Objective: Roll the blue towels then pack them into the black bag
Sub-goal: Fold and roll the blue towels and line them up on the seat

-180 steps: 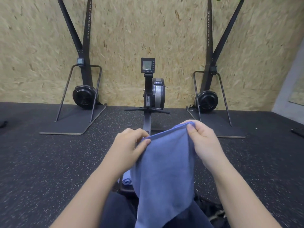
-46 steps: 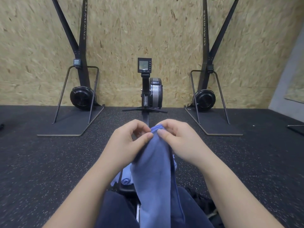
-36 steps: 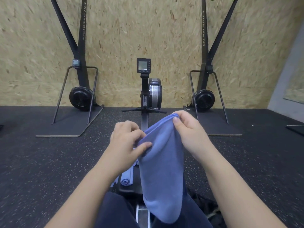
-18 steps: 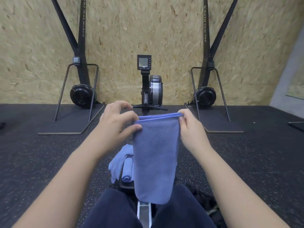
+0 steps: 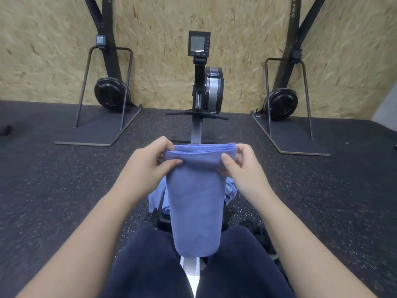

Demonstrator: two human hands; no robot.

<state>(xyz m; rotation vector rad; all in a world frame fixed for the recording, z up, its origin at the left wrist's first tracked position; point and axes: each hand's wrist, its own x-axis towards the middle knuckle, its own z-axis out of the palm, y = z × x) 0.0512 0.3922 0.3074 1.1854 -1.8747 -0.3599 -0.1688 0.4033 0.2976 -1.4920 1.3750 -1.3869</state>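
A folded blue towel hangs in front of me, its top edge turned over into a short roll. My left hand pinches the left end of that roll, and my right hand pinches the right end. The towel's lower end dangles between my knees. Behind it, more blue towels lie bunched on the rowing machine's rail, mostly hidden. A black bag shows partly beside my right thigh.
I sit on a rowing machine whose rail runs between my legs. Two ski machines stand on floor plates against the chipboard wall. Dark speckled rubber flooring spreads to both sides.
The towel went from gathered to spread flat between my hands, and now its top edge is turned over into a first roll. My hands have dropped slightly.
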